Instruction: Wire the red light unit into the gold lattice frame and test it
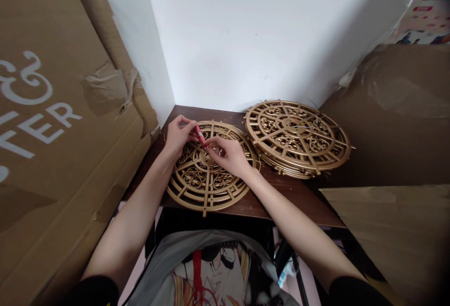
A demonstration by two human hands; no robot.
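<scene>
My left hand (182,135) is closed round a slim red tube (200,133) with a pale band, which slants down toward my right hand (227,153). The fingers of my right hand are pinched together at the tube's lower tip; what they hold there is too small to make out. Both hands are over a round gold-coloured openwork panel (207,198) with scroll patterns, spokes and a ring at its centre. It lies flat on a dark brown table (277,193), and my right hand and wrist hide part of its right side.
A stack of similar gold panels (298,142), with thin loose wires on top, stands to the right. Large cardboard boxes (45,156) rise on the left, with another cardboard box (397,123) on the right. A white wall (246,39) closes off the back.
</scene>
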